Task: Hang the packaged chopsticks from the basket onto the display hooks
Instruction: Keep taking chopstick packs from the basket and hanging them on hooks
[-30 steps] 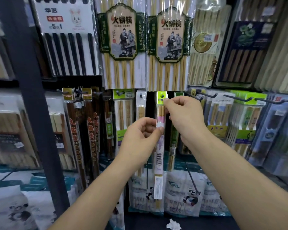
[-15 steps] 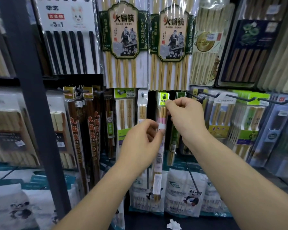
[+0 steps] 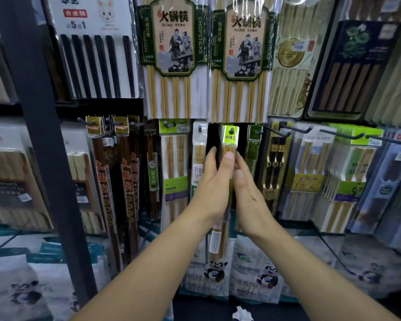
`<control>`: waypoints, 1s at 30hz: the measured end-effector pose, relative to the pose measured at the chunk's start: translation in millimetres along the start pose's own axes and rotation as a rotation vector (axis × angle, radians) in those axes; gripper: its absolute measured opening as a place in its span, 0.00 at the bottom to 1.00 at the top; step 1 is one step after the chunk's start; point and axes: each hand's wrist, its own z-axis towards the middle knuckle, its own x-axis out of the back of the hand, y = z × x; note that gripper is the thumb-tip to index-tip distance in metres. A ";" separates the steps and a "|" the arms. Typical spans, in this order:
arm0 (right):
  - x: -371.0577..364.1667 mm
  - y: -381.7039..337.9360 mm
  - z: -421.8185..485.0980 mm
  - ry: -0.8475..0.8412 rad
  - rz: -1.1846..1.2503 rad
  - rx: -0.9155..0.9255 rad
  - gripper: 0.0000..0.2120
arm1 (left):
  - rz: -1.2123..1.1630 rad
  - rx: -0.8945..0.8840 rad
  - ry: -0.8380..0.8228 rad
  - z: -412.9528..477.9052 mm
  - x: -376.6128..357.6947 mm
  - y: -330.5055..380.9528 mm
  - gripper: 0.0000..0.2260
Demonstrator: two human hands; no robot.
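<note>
A narrow clear pack of bamboo chopsticks point(image 3: 229, 147) with a bright green header hangs from a display hook point(image 3: 231, 130) in the middle row. Its lower end with a white barcode label point(image 3: 215, 242) shows below my wrists. My left hand point(image 3: 214, 186) lies along the pack's left side, fingers straight up and thumb laid over its front. From the right, my right hand point(image 3: 248, 193) presses flat against the pack with straight fingers. The basket is out of view.
Neighbouring packs hang close on both sides: a white-headed pack point(image 3: 199, 147) and a dark green one point(image 3: 254, 144). Long hooks point(image 3: 296, 130) jut out at the right. Large hotpot chopstick packs point(image 3: 174, 54) hang above, panda bags point(image 3: 257, 269) below. A dark upright post point(image 3: 39, 135) stands left.
The pack's header has gone onto the hook. My right hand let go of the header and dropped beside the pack; my left hand straightened and slid up along it.
</note>
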 end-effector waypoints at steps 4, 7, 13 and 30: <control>-10.7 19.1 9.6 -0.019 0.077 -0.025 0.32 | -0.044 -0.010 0.025 14.0 -6.6 -11.0 0.28; -15.3 31.3 21.6 -0.003 0.199 -0.065 0.36 | -0.060 -0.003 0.050 24.0 -9.5 -18.3 0.28; -20.9 49.8 45.7 0.027 0.263 -0.087 0.39 | -0.102 -0.028 0.119 50.9 -14.5 -30.3 0.26; -27.0 72.6 55.9 0.044 0.235 -0.042 0.44 | -0.084 -0.061 0.132 60.2 -11.3 -47.3 0.32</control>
